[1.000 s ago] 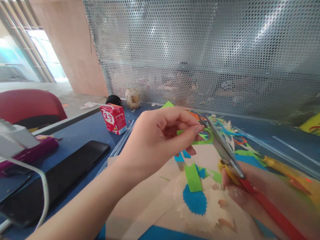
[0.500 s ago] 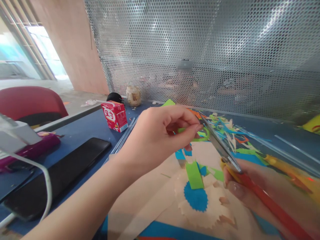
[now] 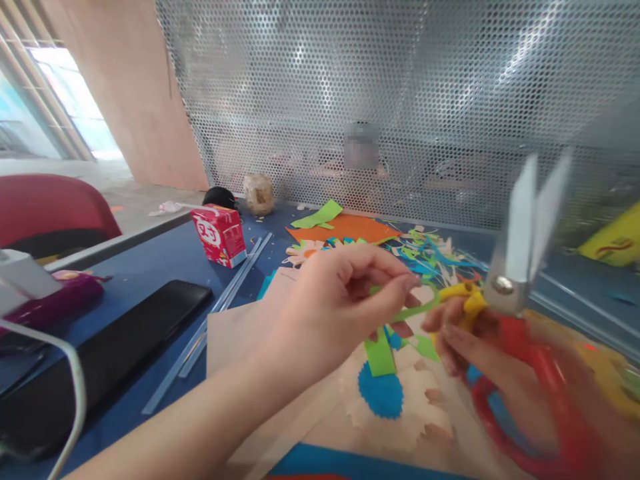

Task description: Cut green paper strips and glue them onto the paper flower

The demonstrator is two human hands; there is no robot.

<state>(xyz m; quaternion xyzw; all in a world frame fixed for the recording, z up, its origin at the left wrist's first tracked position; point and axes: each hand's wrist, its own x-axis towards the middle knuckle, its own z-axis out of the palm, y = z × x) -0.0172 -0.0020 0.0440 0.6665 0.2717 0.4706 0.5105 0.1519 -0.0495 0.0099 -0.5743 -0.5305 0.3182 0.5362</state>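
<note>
- Perforated metal panel (image 3: 280, 80) stands along the far edge of the blue worktop (image 3: 145, 260), with a red chair back (image 3: 50, 203) off to the left
- Left hand (image 3: 330, 307) pinches a curled green paper strip (image 3: 417, 311) between thumb and forefinger, the strip raised above the papers, its rounded end turned toward the right hand (image 3: 505, 367)
- Right hand, blurred, has its fingers closed about the red-handled scissors (image 3: 520, 217), blades parted and pointing up; whether its fingertips touch the green strip cannot be told
- Beneath both hands lies a beige sheet (image 3: 240, 333), bearing a blue jagged-edged oval (image 3: 381, 393) ringed by ruffled pale pieces (image 3: 425, 427), a green rectangle (image 3: 380, 357) meeting the oval's top
- Farther back, orange paper (image 3: 350, 229) lies near a heap of coloured scraps (image 3: 445, 257)
- Left of the sheet are clear strips (image 3: 220, 307), a black phone (image 3: 105, 353) and an upright red carton (image 3: 220, 237), a small jar (image 3: 259, 195) behind it
</note>
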